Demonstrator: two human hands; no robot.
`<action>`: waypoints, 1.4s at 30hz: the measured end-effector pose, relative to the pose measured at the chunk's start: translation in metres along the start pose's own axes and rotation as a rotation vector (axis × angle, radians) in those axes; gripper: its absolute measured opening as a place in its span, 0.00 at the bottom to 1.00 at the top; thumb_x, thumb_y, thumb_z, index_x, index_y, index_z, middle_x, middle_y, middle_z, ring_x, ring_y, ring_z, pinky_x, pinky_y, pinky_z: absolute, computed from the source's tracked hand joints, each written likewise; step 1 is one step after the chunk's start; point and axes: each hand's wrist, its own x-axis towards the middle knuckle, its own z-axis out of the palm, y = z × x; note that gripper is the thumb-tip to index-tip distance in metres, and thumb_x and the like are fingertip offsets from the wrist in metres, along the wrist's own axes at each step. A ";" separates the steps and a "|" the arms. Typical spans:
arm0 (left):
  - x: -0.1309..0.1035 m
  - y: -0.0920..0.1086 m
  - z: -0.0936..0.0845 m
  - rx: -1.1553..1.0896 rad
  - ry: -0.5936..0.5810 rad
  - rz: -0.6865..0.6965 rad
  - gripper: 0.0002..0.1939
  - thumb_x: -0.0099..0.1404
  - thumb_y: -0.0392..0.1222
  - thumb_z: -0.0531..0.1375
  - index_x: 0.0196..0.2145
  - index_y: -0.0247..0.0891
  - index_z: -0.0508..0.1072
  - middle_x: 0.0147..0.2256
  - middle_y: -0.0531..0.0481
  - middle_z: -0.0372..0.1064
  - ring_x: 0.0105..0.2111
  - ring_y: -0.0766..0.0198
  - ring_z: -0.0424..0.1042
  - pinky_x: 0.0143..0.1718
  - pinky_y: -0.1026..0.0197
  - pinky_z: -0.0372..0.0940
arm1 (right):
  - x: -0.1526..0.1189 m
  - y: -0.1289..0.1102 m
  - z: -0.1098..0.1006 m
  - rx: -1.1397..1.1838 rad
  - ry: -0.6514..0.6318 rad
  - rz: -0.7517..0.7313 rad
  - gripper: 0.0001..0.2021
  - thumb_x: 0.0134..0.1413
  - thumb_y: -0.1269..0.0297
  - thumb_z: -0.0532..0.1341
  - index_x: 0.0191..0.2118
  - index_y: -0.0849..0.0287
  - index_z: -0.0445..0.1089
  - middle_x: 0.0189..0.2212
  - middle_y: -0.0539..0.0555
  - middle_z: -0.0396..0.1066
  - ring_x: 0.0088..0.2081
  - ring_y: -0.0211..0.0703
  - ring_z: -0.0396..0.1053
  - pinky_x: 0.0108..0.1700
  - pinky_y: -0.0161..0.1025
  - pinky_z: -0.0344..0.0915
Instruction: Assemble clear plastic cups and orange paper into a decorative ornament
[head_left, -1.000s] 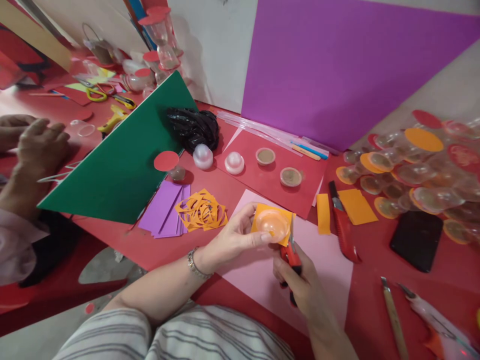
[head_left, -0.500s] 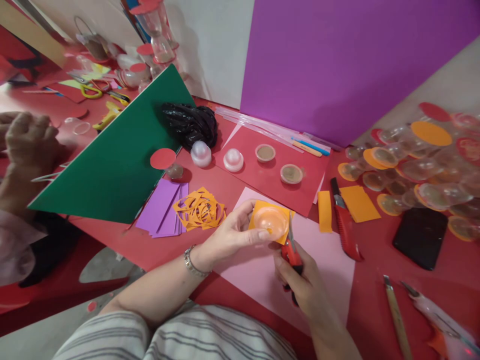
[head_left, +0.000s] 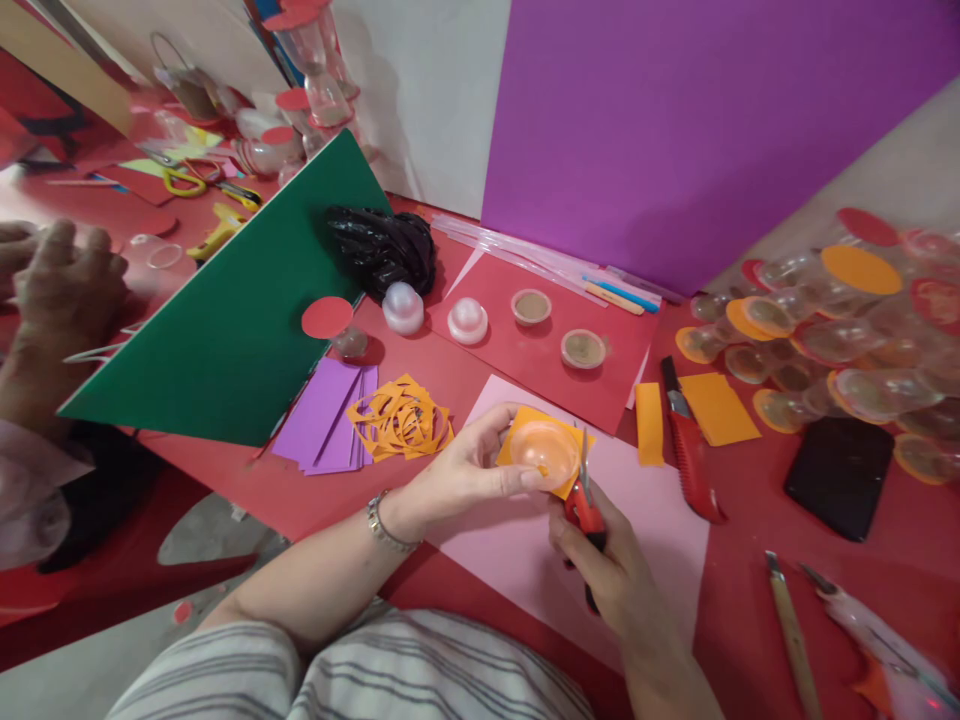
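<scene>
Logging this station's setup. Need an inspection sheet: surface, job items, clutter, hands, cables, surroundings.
Surface: red table; pink sheet below the hands.
Job items: clear cup against orange card; scissors at the card's right edge.
Clutter: orange offcuts, purple strips, black bag.
Left hand: holds cup and card.
Right hand: grips scissors.
Cables: none certain; thin white strands by the green board, type unclear.
Surroundings: purple panel behind; another person's hand beyond the board.

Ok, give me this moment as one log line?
left hand: holds orange paper and clear plastic piece; right hand: holds red-handled scissors at paper's edge; below: pink sheet
</scene>
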 end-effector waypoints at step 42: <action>-0.003 0.009 -0.017 0.205 -0.133 0.038 0.25 0.58 0.50 0.72 0.48 0.37 0.71 0.47 0.42 0.74 0.47 0.54 0.73 0.48 0.55 0.66 | -0.003 -0.006 0.002 0.052 -0.037 0.040 0.12 0.60 0.53 0.61 0.32 0.55 0.63 0.22 0.43 0.54 0.24 0.35 0.51 0.26 0.35 0.52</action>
